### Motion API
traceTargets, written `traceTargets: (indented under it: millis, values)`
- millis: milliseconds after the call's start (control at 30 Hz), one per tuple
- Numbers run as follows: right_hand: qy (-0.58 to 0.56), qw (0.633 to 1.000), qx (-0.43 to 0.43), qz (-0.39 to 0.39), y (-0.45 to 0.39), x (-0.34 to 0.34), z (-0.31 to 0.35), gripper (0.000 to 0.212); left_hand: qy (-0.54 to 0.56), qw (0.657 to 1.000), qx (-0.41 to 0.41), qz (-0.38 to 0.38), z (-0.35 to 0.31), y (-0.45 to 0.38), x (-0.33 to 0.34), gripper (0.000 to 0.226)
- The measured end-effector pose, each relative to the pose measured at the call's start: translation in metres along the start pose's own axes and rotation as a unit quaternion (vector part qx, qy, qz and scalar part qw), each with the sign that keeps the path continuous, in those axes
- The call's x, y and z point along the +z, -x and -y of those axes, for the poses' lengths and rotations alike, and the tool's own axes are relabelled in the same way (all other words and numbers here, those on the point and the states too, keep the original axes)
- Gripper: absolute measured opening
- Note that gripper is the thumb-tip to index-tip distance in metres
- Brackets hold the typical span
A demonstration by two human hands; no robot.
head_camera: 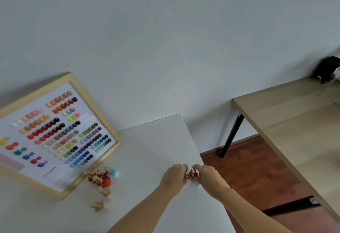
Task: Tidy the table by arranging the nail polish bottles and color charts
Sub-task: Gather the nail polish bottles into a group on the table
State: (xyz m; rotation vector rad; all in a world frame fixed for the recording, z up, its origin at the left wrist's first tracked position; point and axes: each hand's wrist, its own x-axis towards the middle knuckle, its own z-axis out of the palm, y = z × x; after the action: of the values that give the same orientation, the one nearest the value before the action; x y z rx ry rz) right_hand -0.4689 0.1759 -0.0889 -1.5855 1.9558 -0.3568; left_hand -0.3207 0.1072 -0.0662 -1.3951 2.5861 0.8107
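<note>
White surface (156, 146), gold-framed color chart (55, 137) with rows of rainbow-hued swatches on white, red, beige and pale blue nail polish bottles (100, 179) with gold caps, dark red bottle (193, 173), light wood desk (294, 118) with black leg, reddish-brown floor (248, 168), pale grey wall (165, 39)

A wooden table (287, 122) with a black box (326, 69) stands over reddish floor (248, 161).

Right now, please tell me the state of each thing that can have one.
Color chart: framed, lying on the white table.
Loose bottles: scattered beside the chart, several tipped over.
Left hand: closed on small bottles.
Right hand: closed on a red bottle.
</note>
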Motion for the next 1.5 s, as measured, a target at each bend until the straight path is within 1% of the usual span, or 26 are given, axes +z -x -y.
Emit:
traceTargets:
  millis: [33,67,133,167,200,233,333,400,500,567,667,767,800,867,933,1000,1100,1200,1300,1367,1500]
  values:
    - [0.005,1.000,-0.004,0.003,0.003,-0.002,-0.001,0.031,0.002,1.000,0.000,0.006,0.000,0.003,-0.001,0.025]
    - [0.018,1.000,-0.009,0.003,0.005,-0.004,-0.002,0.037,0.003,1.000,-0.002,0.018,-0.001,0.005,-0.004,0.032]
    - [0.061,0.998,-0.019,-0.009,0.010,-0.009,-0.003,0.046,0.003,0.999,-0.005,0.053,-0.001,0.011,-0.016,0.060]
    - [0.079,0.996,-0.024,-0.024,0.011,-0.012,-0.003,0.048,0.005,0.998,-0.005,0.068,0.001,0.015,-0.025,0.074]
    - [0.088,0.995,-0.029,-0.042,0.011,-0.016,-0.001,0.050,0.007,0.997,-0.001,0.078,0.003,0.019,-0.037,0.082]
    - [0.092,0.993,-0.034,-0.064,0.009,-0.021,0.002,0.052,0.011,0.997,0.007,0.079,0.008,0.023,-0.050,0.085]
    - [0.092,0.987,-0.069,-0.111,-0.004,-0.031,0.024,0.056,0.032,0.999,0.014,0.038,0.036,0.041,-0.098,0.078]
    - [0.093,0.983,-0.105,-0.122,-0.018,-0.031,0.045,0.050,0.048,0.999,-0.002,-0.003,0.066,0.056,-0.130,0.070]
    - [0.093,0.977,-0.158,-0.109,-0.038,-0.021,0.084,0.040,0.037,0.996,-0.058,-0.052,0.123,0.084,-0.166,0.056]
    - [0.088,0.975,-0.186,-0.084,-0.049,-0.008,0.113,0.038,0.018,0.992,-0.105,-0.067,0.163,0.104,-0.178,0.047]
    - [0.085,0.971,-0.221,-0.038,-0.062,0.016,0.156,0.036,-0.017,0.985,-0.162,-0.058,0.216,0.132,-0.183,0.039]
    - [0.096,0.963,-0.250,0.002,-0.074,0.044,0.195,0.036,-0.044,0.984,-0.169,-0.031,0.253,0.150,-0.176,0.032]
    - [0.103,0.961,-0.255,0.014,-0.078,0.054,0.207,0.036,-0.048,0.984,-0.169,-0.017,0.263,0.153,-0.174,0.034]
    - [0.111,0.959,-0.256,0.038,-0.086,0.070,0.228,0.038,-0.033,0.986,-0.165,0.010,0.278,0.154,-0.168,0.045]
    - [0.111,0.959,-0.253,0.059,-0.095,0.084,0.244,0.038,-0.012,0.989,-0.147,0.031,0.287,0.150,-0.164,0.056]
    - [0.106,0.961,-0.243,0.074,-0.103,0.095,0.255,0.039,-0.005,0.993,-0.114,0.039,0.291,0.144,-0.160,0.061]
    - [0.086,0.970,-0.210,0.086,-0.116,0.110,0.267,0.040,-0.017,0.997,-0.070,0.041,0.292,0.131,-0.153,0.060]
    - [0.066,0.974,-0.191,0.100,-0.128,0.121,0.276,0.040,-0.067,0.997,-0.016,0.035,0.296,0.119,-0.145,0.051]
    - [0.049,0.976,-0.178,0.119,-0.137,0.127,0.278,0.039,-0.158,0.986,0.061,0.008,0.299,0.111,-0.137,0.043]
    - [0.039,0.976,-0.176,0.123,-0.142,0.130,0.277,0.038,-0.201,0.973,0.111,-0.013,0.301,0.107,-0.132,0.042]
    - [0.021,0.973,-0.178,0.143,-0.149,0.137,0.278,0.037,-0.228,0.955,0.188,-0.038,0.311,0.101,-0.127,0.050]
